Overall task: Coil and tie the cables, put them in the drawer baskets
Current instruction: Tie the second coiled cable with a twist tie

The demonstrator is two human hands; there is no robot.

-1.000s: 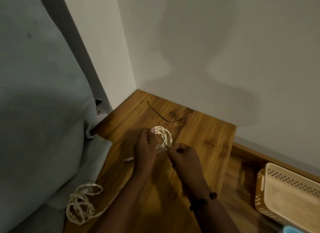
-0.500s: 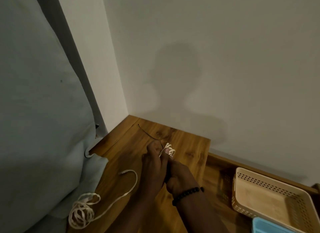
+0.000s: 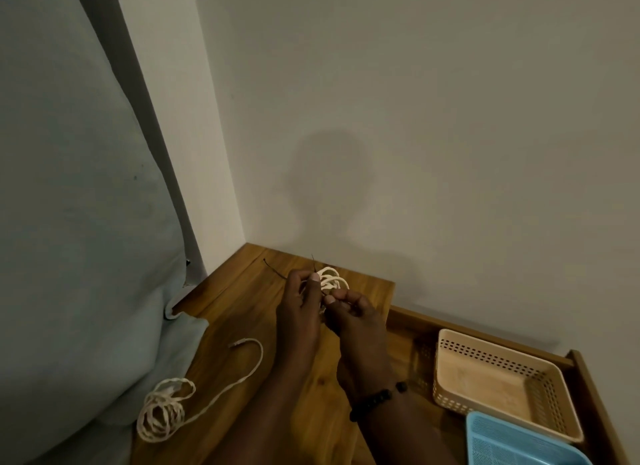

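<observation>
A small white coiled cable [image 3: 331, 278] is held up above the wooden cabinet top [image 3: 242, 312]. My left hand [image 3: 300, 305] grips the coil from the left, thumb up against it. My right hand [image 3: 349, 309] pinches a thin black tie [image 3: 277, 272] at the coil's lower side; the tie's ends stick out to the left and upward. A second white cable [image 3: 162, 414] lies loosely coiled at the cabinet's near left, its tail running to a plug [image 3: 239, 343]. A beige basket [image 3: 498, 381] and a blue basket [image 3: 519, 444] sit in the open drawer [image 3: 585, 395] at the right.
A pale blue cushion or bedding [image 3: 69, 257] presses against the cabinet's left side. Plain walls meet in a corner just behind the cabinet. The drawer's wooden rim runs along the right.
Both hands have lifted the small coil off the cabinet top and hold it upright. The black tie, earlier lying on the wood, is now at the coil. The view tilted up and right.
</observation>
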